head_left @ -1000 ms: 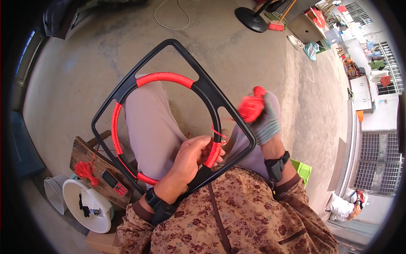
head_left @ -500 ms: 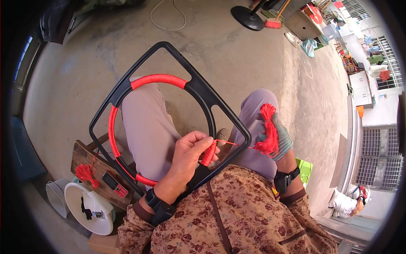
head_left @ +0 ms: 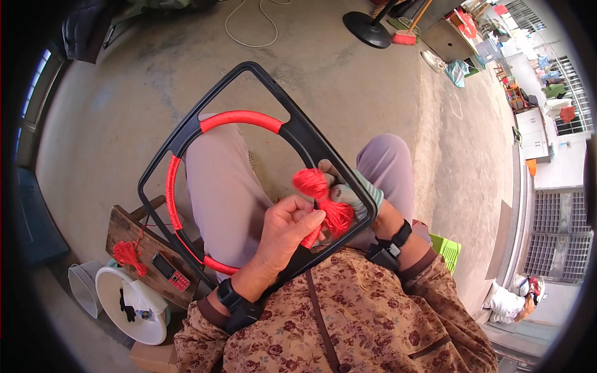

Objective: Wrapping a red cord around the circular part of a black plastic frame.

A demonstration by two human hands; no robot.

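Observation:
Across my lap lies a black frame (head_left: 281, 93), squarish outside with a round ring inside. Red cord wrapping (head_left: 241, 118) covers several stretches of the ring. My bare left hand (head_left: 280, 230) pinches the ring at its lower right, thumb pressed on the coils of cord there. My right hand (head_left: 357, 196), in a grey-green glove with bare fingertips showing, holds a bundle of red cord (head_left: 333, 214) tied at its middle. The bundle is inside the frame's opening, right by my left thumb. Part of the glove is behind the frame's right bar.
To the left, a wooden bench (head_left: 134, 227) carries a second red cord bundle (head_left: 129, 256) and a red-and-black phone (head_left: 170, 271). A white basin (head_left: 112, 311) stands beside it. A green crate (head_left: 446, 252) is at my right. Farther off are a round black base (head_left: 367, 28) and a broom (head_left: 404, 37).
My right hand has moved left with the cord bundle, from outside the frame to its inner opening next to my left hand. The frame has shifted slightly right.

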